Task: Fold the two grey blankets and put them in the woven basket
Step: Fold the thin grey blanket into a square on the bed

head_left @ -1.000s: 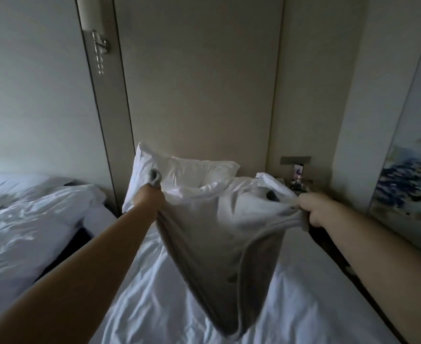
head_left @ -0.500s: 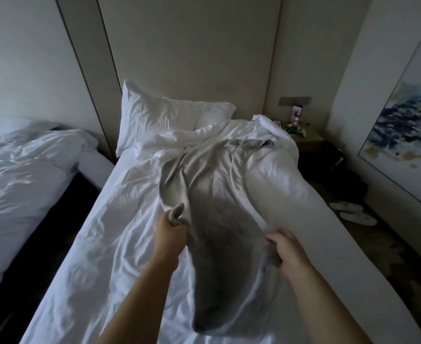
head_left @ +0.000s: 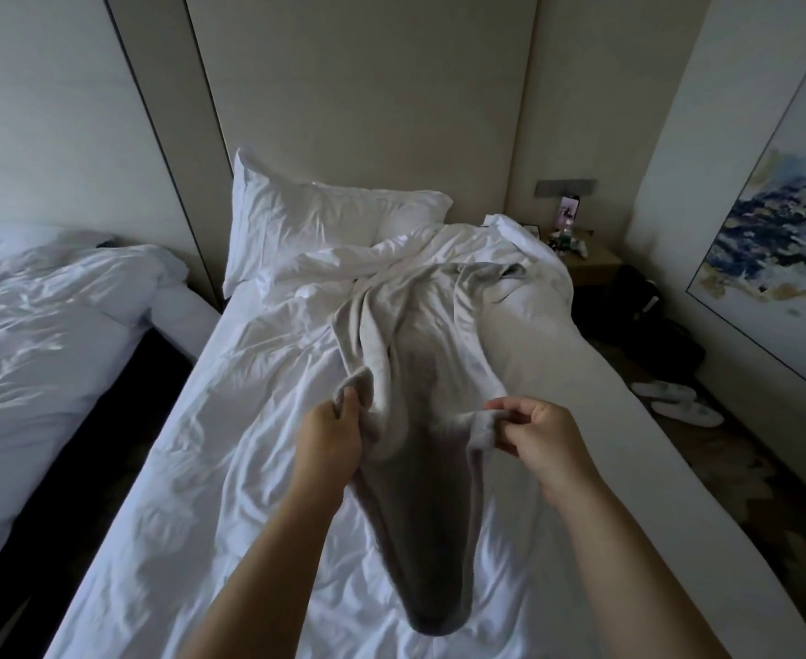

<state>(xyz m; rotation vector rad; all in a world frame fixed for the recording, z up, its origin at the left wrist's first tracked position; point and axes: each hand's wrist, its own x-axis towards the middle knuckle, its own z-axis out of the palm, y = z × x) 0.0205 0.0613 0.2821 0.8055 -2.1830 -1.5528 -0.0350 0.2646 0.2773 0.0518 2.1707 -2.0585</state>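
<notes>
Over the white bed [head_left: 211, 468], in the head view, a grey blanket [head_left: 420, 397] is held up at two edges while its far part lies across the rumpled duvet [head_left: 524, 297]. One corner is gripped by the left hand [head_left: 330, 444], fingers curled round it, and another is pinched by the right hand [head_left: 541, 435]. A sagging fold is hung between the forearms, below the pillow [head_left: 311, 225].

left hand [head_left: 332, 437] curled, pinching | right hand [head_left: 541, 437] curled, pinching

I am in a bedroom, it seems a hotel room: a near bed [head_left: 230, 492] and a second bed [head_left: 49, 354] at left, both with white linen, a bedside table [head_left: 592, 267] far right, slippers [head_left: 676, 401], a large painting [head_left: 781, 240].
</notes>
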